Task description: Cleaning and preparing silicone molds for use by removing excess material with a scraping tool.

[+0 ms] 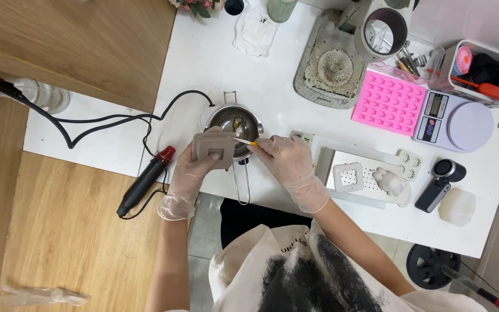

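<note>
My left hand point(187, 176), in a clear glove, holds a square grey mould point(213, 150) tilted over the rim of a small metal melting pot point(232, 120). My right hand point(289, 162), also gloved, grips a thin orange-handled blade tool point(242, 141) whose tip touches the mould's upper edge. The pot's wire handle point(241, 184) points toward me. Something small lies in the pot's bottom.
A black and red heat gun point(145, 180) with its cable lies left of the pot. To the right are a metal tray point(358, 174) with small moulds, a pink silicone mould point(389, 103), a digital scale point(454, 122), a grey round tray point(330, 66) and a tool box point(486, 75).
</note>
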